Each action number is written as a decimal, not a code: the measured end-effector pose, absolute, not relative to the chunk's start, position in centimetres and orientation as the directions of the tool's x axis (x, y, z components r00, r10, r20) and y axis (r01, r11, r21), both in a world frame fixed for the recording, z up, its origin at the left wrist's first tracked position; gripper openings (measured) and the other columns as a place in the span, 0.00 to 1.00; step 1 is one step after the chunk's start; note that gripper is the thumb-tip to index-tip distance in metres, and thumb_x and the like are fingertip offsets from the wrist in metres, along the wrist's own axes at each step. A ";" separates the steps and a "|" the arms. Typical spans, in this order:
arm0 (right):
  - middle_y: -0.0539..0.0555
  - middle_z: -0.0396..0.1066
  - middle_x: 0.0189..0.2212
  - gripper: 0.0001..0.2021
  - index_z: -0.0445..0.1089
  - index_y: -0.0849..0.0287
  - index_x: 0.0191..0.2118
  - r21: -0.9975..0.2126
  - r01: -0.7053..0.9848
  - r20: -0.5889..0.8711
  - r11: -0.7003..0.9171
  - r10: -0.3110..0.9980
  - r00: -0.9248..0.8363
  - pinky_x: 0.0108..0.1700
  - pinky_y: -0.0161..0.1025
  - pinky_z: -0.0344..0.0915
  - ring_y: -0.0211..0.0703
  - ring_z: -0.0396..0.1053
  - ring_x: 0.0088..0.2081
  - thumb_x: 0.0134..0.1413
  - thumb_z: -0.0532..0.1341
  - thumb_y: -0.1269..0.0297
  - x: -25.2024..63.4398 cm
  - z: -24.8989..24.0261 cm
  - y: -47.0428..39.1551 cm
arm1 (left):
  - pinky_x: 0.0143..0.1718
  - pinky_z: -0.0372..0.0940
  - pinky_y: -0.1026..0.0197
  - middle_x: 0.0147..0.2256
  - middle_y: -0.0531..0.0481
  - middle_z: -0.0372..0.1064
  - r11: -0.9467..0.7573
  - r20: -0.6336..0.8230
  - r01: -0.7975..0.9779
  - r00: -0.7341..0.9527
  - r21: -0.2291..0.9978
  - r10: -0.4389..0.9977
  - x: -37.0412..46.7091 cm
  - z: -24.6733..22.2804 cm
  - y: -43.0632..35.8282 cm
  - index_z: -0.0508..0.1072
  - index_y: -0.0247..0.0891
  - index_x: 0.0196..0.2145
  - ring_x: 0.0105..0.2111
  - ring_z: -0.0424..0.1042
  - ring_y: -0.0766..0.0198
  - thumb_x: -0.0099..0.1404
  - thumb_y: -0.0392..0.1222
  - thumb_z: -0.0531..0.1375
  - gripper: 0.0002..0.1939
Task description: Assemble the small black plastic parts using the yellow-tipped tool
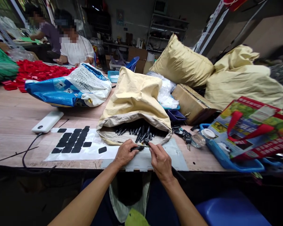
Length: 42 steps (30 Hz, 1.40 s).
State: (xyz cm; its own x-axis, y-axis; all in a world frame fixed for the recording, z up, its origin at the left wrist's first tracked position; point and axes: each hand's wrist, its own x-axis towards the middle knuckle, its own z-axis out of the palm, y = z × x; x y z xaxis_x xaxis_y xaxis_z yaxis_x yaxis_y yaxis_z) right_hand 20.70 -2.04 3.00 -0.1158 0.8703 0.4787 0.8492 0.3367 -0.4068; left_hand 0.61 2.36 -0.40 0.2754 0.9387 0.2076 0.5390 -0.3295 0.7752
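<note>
My left hand (125, 153) is closed on a slim black piece (138, 147) at the front of the table. Just right of it, my right hand (160, 160) is closed in a pinch near the far end of that piece; what its fingertips hold is too small to make out. Both hands are in front of the open mouth of a cream cloth sack (134, 94), where many black pointed pieces (141, 131) lie. Under the hands is a grey sheet (179, 157). To the left, black rounded squares (77, 141) lie in rows on a white sheet (48, 156).
A white power bank (47, 121) with a cable and a blue-white bag (68, 88) are at left. Keys (188, 141), a blue basket (233, 163) and a red printed bag (252, 128) stand right. Two people sit behind, near red pieces (37, 72).
</note>
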 end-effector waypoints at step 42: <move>0.56 0.70 0.39 0.09 0.74 0.54 0.46 -0.207 0.940 0.456 0.270 0.877 -0.151 0.45 0.42 0.58 0.49 0.63 0.43 0.62 0.58 0.66 28.9 -0.1 3.1 | 0.43 0.64 0.56 0.37 0.47 0.77 0.040 -0.487 0.803 0.320 0.595 0.813 -0.3 -4.3 -11.7 0.75 0.44 0.47 0.41 0.75 0.53 0.70 0.56 0.54 0.19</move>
State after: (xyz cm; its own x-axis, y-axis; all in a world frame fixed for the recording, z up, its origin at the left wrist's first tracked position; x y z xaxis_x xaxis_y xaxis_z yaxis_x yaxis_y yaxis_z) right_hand 28.93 3.09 -0.11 -0.1512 0.8770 0.4560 0.9403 0.2699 -0.2075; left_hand -0.30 -11.70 -4.27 0.3201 0.8129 -0.4866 0.8030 0.0398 0.5947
